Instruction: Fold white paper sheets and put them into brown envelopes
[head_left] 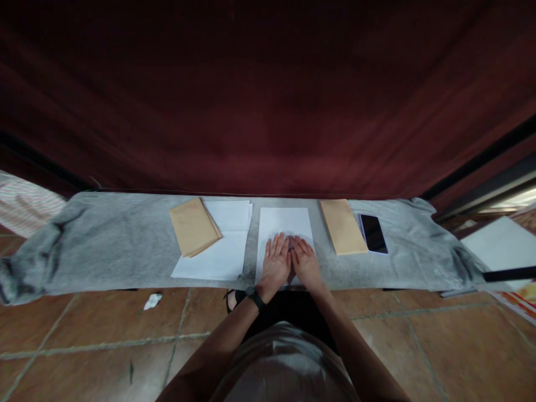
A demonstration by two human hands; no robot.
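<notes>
A white sheet of paper point(285, 219) lies on the grey cloth in front of me, its long side running away from my body. Both palms rest on its nearer half. My left hand point(275, 261), below a dark wristwatch, is flat with its fingers stretched out. Beside it, my right hand point(305, 260) also lies flat, fingers extended and angled toward the left one. The fingertips of the two hands nearly meet. Nothing shows in either hand's grasp; what lies under the palms besides the paper is hidden.
Several brown envelopes point(192, 228) lie on white sheets point(228, 254) to the left. Another brown envelope point(343, 228) and a phone point(374, 234) are on the right. Grey cloth point(125, 240) covers the narrow table. Behind it hangs a dark red curtain point(268, 123).
</notes>
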